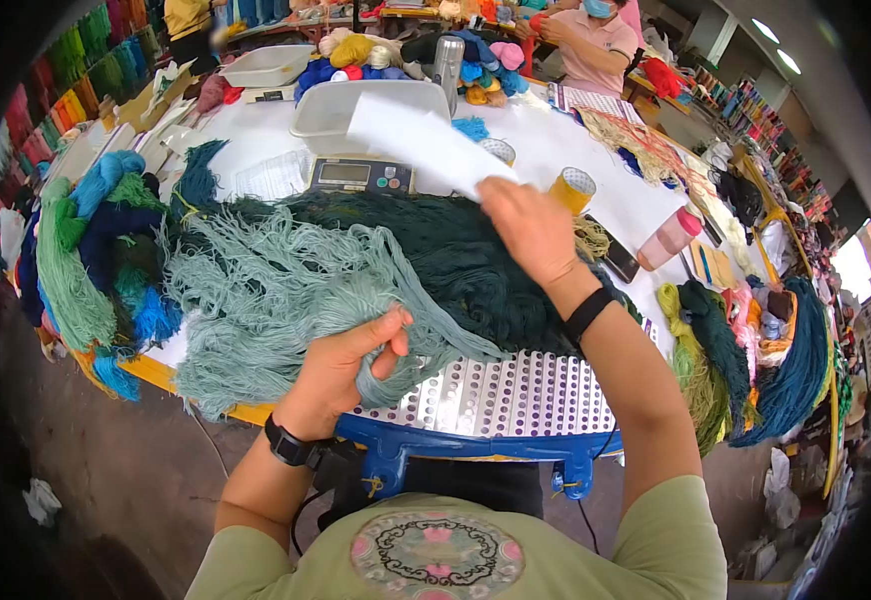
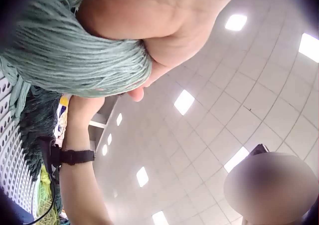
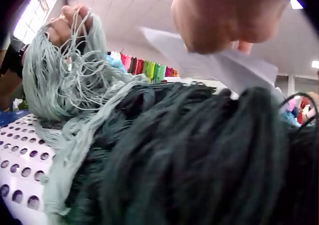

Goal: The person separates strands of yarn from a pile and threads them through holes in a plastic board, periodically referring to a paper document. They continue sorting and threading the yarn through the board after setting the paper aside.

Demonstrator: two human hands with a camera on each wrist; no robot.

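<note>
My left hand (image 1: pixel 339 368) grips a bundle of pale blue-green yarn (image 1: pixel 266 270), fingers and thumb curled round the strands. In the left wrist view a thick loop of this yarn (image 2: pixel 84 65) runs through the hand. My right hand (image 1: pixel 533 232) pinches a white sheet of paper (image 1: pixel 411 145) by its near end, above the dark green yarn (image 1: pixel 471 275). The right wrist view has the paper (image 3: pixel 199 60) partly hidden behind the hand (image 3: pixel 219 20). The dark green skeins lie across the table, and the pale yarn overlaps their left part.
A white perforated panel (image 1: pixel 516 395) with a blue edge lies before me. Beyond the yarn stand a digital scale (image 1: pixel 361 174), a plastic tub (image 1: pixel 326 115), a steel flask (image 1: pixel 448 70) and yellow tape (image 1: pixel 572 190). At right are a phone (image 1: pixel 620 258) and a pink-capped bottle (image 1: pixel 669 240).
</note>
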